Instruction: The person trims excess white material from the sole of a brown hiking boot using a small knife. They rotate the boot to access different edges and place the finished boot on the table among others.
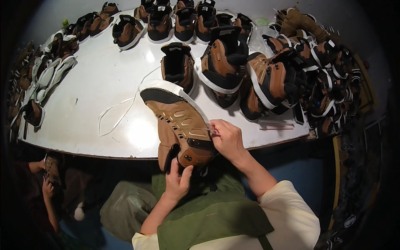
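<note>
A brown hiking boot (180,125) with a black toe and white sole lies tilted over the near edge of the white table (104,83). My left hand (178,182) grips the boot's ankle collar from below. My right hand (227,139) pinches a thin white lace end (211,130) at the boot's side eyelets. A long white lace (118,110) trails from the boot across the tabletop to the left.
Several matching brown boots (225,62) stand across the back and pile up at the right. White soles (50,75) are stacked at the left edge. Another person's hands (46,175) hold a boot at lower left. A green apron (208,212) covers my lap.
</note>
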Demonstrator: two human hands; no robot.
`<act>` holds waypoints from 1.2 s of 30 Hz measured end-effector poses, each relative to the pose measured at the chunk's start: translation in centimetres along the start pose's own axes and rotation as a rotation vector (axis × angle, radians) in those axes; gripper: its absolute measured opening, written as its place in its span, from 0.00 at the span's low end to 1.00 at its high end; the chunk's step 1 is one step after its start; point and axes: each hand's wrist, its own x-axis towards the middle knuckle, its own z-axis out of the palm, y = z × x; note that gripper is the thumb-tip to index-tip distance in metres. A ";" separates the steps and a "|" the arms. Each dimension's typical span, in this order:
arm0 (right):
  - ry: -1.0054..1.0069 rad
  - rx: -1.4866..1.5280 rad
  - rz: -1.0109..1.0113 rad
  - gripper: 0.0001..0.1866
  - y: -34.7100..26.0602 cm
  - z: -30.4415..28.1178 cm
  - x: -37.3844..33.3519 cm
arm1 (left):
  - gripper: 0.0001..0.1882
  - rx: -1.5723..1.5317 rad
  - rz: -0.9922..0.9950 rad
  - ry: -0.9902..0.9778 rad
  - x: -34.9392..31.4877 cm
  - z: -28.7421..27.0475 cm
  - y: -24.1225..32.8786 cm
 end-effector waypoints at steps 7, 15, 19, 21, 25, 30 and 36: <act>0.029 0.043 -0.025 0.12 0.3 0.4 -0.7 | 0.21 0.240 0.281 -0.041 -0.1 -0.1 0.1; 0.042 0.054 -0.029 0.11 0.2 1.0 -0.9 | 0.23 0.281 0.316 -0.038 -0.3 -0.4 0.6; 0.048 0.081 -0.044 0.08 0.3 1.4 -1.0 | 0.22 0.274 0.291 -0.003 -0.7 -0.7 0.1; 0.059 0.095 -0.061 0.07 0.2 1.4 -1.0 | 0.21 0.241 0.270 -0.004 -0.8 -0.8 0.1; 0.068 0.108 -0.076 0.07 -0.3 1.1 -1.0 | 0.18 0.076 0.144 -0.011 -1.4 -1.0 -0.3; 0.049 0.133 -0.054 0.06 -0.5 0.8 -1.1 | 0.15 -0.032 0.086 0.001 -1.7 -1.0 -0.8; 0.031 0.167 -0.007 0.05 -0.7 0.5 -1.1 | 0.15 -0.011 0.070 0.010 -2.1 -1.2 -1.1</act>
